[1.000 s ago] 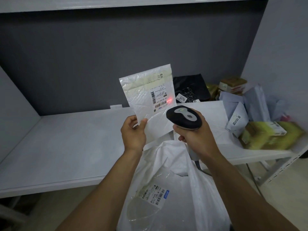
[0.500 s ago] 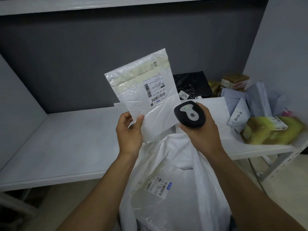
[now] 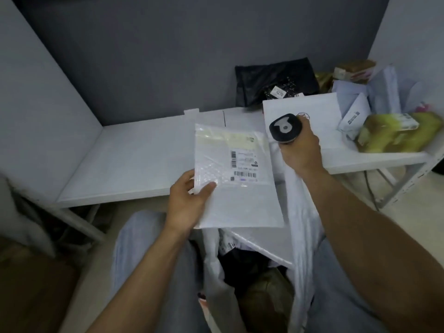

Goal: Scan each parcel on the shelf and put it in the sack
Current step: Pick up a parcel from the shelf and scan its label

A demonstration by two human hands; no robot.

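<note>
The left grip [image 3: 189,200] pinches the lower left corner of a white padded parcel [image 3: 236,188], thumb on top, holding it label-up and nearly flat above the open mouth of the white sack [image 3: 300,227]. The right grip [image 3: 301,153] is curled round the black scanner [image 3: 285,128], just past the parcel's far right corner, over the shelf [image 3: 134,159]. More parcels sit at the shelf's right end, among them a black bag [image 3: 274,78] and a yellow-green packet [image 3: 394,135]

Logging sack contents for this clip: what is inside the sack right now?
A white parcel, a black item and a brown parcel show in the sack. The mailer in the left hand covers its far side; anything deeper is hidden.
</note>
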